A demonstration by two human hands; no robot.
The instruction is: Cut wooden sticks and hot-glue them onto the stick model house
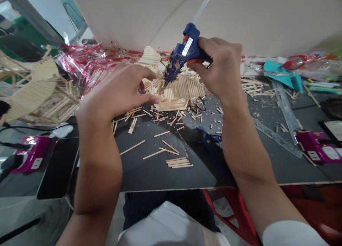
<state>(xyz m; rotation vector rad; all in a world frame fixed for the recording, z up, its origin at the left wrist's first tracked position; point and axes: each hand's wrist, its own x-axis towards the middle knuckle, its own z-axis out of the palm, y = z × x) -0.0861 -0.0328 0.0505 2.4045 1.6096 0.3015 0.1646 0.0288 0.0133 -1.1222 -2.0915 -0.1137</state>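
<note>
On the dark grey flat-topped bench (149, 176), midway along and toward the far edge by the wall, stands a small model built of pale wooden sticks (188, 87). The right hand (223, 66) is wrapped round the handle of a blue plastic glue gun with an orange trigger (187, 50), its nozzle angled down at the model. The left hand (123, 89) arches at the model's left side, fingers parted, nothing visibly pinched; whether the thumb touches wood I cannot tell. The model is probably light and stiff but fragile at its joints, best held by its base frame, clear of the likely hot nozzle.
</note>
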